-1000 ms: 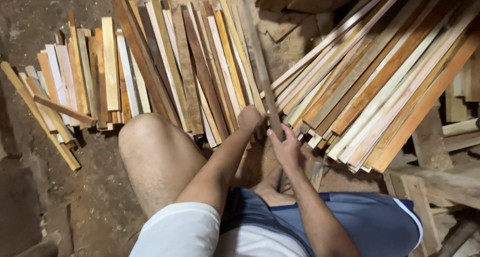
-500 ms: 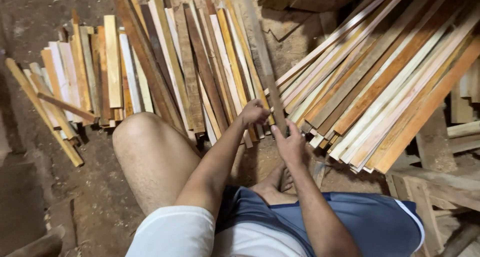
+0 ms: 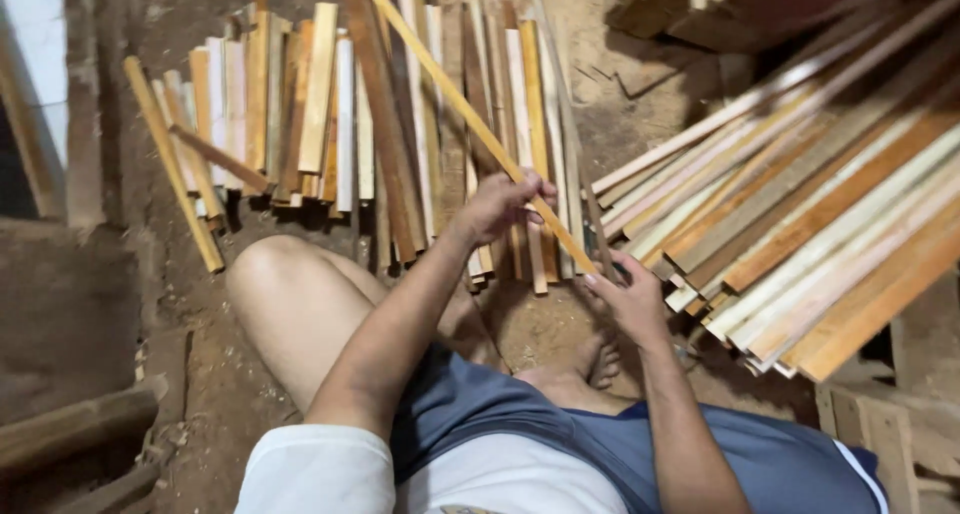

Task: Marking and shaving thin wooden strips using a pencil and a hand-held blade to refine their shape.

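Dirt floor is showing between two spreads of thin wooden slats, and a person is sitting on it with one bare knee (image 3: pixel 275 274) raised. Their left hand (image 3: pixel 500 204) is closing around a long pale yellow strip (image 3: pixel 470 119), which is slanting up and away from that hand over the slat pile (image 3: pixel 330 104) beyond it. Their right hand (image 3: pixel 630 299) is gripping the strip's near end, with the slanted stack of slats (image 3: pixel 820 214) lying just beside it.

Dim, warm light from above. Dirt floor (image 3: pixel 200 394) murky toward left edge; deep shadow at upper right corner. Pale wooden slats (image 3: pixel 330 94) catch soft light, no glare. Slight motion blur; edges soft.
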